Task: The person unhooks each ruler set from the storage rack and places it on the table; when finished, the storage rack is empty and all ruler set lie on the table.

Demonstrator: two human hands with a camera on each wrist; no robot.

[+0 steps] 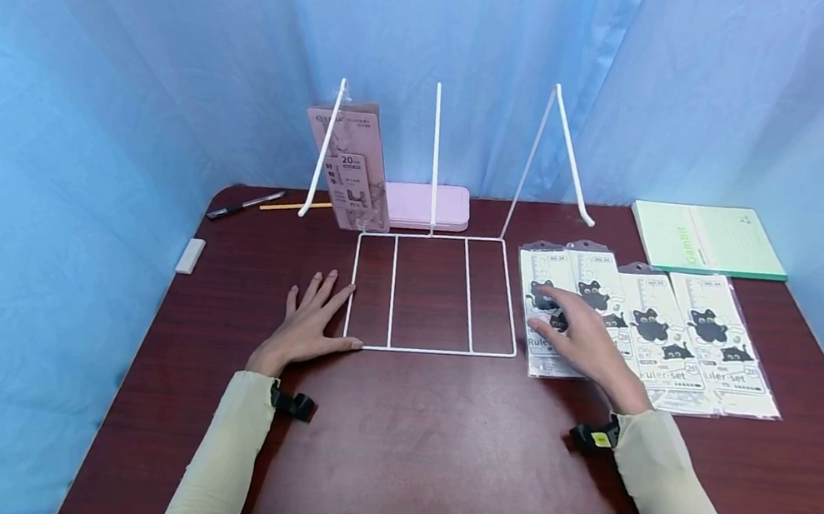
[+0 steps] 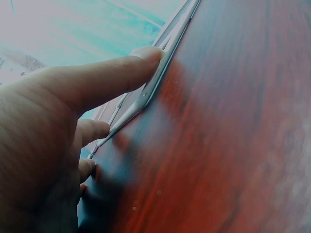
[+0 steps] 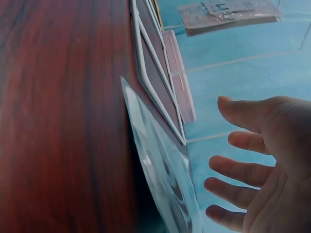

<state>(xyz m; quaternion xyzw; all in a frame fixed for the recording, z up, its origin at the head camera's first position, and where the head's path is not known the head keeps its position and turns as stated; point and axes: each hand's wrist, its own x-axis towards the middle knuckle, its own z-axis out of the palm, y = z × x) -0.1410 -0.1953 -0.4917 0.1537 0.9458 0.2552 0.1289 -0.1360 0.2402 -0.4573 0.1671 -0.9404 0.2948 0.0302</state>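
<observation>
A white wire display rack (image 1: pixel 428 351) stands mid-table, its base flat and its prongs raised. My left hand (image 1: pixel 305 325) lies spread at its left front corner. In the left wrist view, the thumb (image 2: pixel 116 75) rests on the rack's white wire (image 2: pixel 137 103). From the left prong hangs a pink carded pack (image 1: pixel 357 138) marked 20 and 4. My right hand (image 1: pixel 585 335) hovers with fingers loosely spread over the ruler-set packs (image 1: pixel 649 332), several clear sleeves with black cat prints, overlapping in a row. Nothing shows between its fingers (image 3: pixel 233 191) in the right wrist view.
Behind the rack lies a lilac case (image 1: pixel 448 204). A pen (image 1: pixel 244 206) and a yellow pencil (image 1: pixel 297 206) are at back left, with a white eraser (image 1: pixel 190 256) at the left edge. Green notebooks (image 1: pixel 730 240) sit at back right. Blue curtains (image 1: pixel 199 59) enclose the table.
</observation>
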